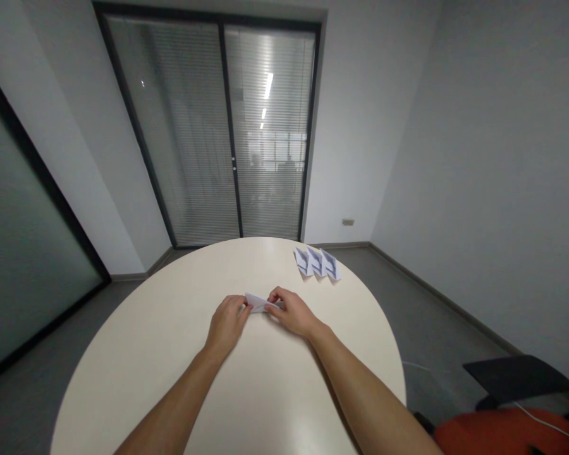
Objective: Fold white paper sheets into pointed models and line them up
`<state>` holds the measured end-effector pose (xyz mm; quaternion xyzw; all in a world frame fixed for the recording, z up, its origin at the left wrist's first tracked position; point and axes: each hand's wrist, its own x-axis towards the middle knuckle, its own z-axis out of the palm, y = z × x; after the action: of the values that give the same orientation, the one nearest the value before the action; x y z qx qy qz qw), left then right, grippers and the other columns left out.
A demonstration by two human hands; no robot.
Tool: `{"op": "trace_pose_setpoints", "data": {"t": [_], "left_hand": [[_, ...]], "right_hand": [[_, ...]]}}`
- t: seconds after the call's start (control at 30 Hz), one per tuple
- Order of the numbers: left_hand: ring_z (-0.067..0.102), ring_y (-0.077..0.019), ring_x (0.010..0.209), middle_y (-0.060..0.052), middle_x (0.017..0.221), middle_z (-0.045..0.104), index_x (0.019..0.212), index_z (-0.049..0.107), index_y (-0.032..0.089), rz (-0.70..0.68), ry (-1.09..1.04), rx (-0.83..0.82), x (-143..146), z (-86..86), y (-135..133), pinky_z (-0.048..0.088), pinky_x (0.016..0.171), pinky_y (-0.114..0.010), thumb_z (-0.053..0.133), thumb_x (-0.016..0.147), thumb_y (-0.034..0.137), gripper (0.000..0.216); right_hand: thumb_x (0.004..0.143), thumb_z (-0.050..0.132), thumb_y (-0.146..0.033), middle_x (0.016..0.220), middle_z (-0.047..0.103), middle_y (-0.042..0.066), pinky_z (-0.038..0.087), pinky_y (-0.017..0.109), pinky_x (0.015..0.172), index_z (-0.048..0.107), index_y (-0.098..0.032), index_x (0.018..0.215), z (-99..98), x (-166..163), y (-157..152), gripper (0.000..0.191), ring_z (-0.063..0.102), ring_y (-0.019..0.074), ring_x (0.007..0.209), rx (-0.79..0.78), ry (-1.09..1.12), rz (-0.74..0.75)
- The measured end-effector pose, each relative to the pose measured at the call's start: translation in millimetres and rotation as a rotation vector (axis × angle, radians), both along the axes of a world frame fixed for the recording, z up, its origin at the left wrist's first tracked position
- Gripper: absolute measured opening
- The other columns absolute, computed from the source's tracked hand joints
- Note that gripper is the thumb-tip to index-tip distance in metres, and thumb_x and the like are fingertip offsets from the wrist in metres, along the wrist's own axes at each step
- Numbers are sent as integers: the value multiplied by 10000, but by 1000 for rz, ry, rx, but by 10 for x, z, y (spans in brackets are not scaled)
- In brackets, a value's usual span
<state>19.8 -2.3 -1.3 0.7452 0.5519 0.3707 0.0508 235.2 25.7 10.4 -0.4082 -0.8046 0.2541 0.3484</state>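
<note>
Between my hands, just above or on the tabletop, is a small folded piece of white paper (256, 303). My left hand (228, 318) pinches its left end between thumb and fingers. At its right end, my right hand (289, 310) grips the paper with thumb and curled fingers, hiding part of that side. Beyond my right hand, three folded paper pieces (317, 263) lie in a row near the table's far right edge. Their shapes look alike, with pointed lower corners and bluish shaded folds.
The round cream table (161, 354) fills the lower middle. A red-seated chair (497, 433) with a black armrest (519, 377) stands at the lower right, a thin white cable (547, 422) across it. Behind the table are glass doors with blinds (189, 139).
</note>
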Motion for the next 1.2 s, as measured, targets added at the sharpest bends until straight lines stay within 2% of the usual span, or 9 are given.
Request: {"op": "trace_pose_setpoints", "data": {"t": [0.07, 0.23, 0.37, 0.47, 0.6, 0.73, 0.9, 1.0, 1.2], "left_hand": [[619, -239, 996, -67, 955, 707, 880, 675, 211, -11, 43, 3, 5, 27, -13, 495, 914, -376, 541, 934, 262, 153], [623, -238, 977, -63, 965, 709, 939, 658, 210, 20, 57, 4, 15, 46, -34, 490, 891, -374, 536, 947, 273, 137], [661, -220, 911, -43, 947, 715, 974, 610, 224, 120, -29, -34, 17, 24, -37, 502, 816, -340, 537, 951, 341, 140], [698, -212, 922, -38, 977, 739, 1016, 601, 236, 98, -78, -75, 40, 20, -41, 512, 820, -325, 528, 955, 365, 161], [722, -225, 1007, -49, 1066, 772, 1128, 592, 243, 26, -155, -152, 106, 39, -63, 520, 879, -346, 503, 971, 378, 225], [716, -236, 1069, -49, 1123, 773, 1219, 550, 250, -8, -210, -218, 148, 49, -79, 515, 925, -366, 542, 956, 396, 301], [714, -244, 1076, -53, 1112, 777, 1258, 531, 246, 8, -226, -257, 147, 41, -71, 510, 919, -378, 536, 957, 407, 341], [723, -235, 1048, -55, 1074, 785, 1280, 531, 236, 9, -242, -261, 148, 49, -70, 514, 901, -360, 533, 955, 415, 371], [729, -229, 1020, -56, 1055, 785, 1316, 550, 229, -7, -239, -274, 154, 74, -72, 515, 889, -339, 516, 958, 405, 401]], "right_hand": [[885, 659, -297, 923, 692, 15, 432, 252, 705, 650, -207, 949, 5, 1, 1, 111, 597, 156, 809, 13, -3, 11], [876, 660, -269, 899, 709, 21, 445, 253, 710, 685, -208, 934, 31, -4, -5, 88, 613, 157, 797, 23, -7, -4], [872, 652, -255, 885, 723, 20, 449, 247, 685, 678, -203, 907, 35, -16, -14, 68, 624, 153, 762, 26, -18, -49], [871, 648, -246, 893, 735, 25, 462, 253, 699, 674, -201, 911, 32, -26, -17, 64, 638, 157, 767, 42, -24, -98], [871, 653, -238, 960, 749, 29, 478, 254, 721, 678, -208, 964, 40, -43, -38, 100, 662, 161, 806, 22, -9, -51], [880, 670, -312, 921, 744, 21, 476, 251, 688, 681, -217, 1023, 45, -70, -73, 172, 661, 155, 759, -18, -22, -8], [868, 696, -323, 1067, 735, 39, 497, 259, 748, 649, -229, 1187, 35, -94, -86, 335, 669, 158, 850, -19, 17, 83], [865, 705, -329, 1108, 727, 52, 509, 271, 759, 617, -231, 1279, 32, -92, -82, 434, 666, 157, 837, -48, 32, 116], [887, 685, -375, 1051, 733, 53, 512, 284, 761, 644, -227, 1273, 28, -87, -75, 415, 655, 168, 818, -58, 24, 125]]}}
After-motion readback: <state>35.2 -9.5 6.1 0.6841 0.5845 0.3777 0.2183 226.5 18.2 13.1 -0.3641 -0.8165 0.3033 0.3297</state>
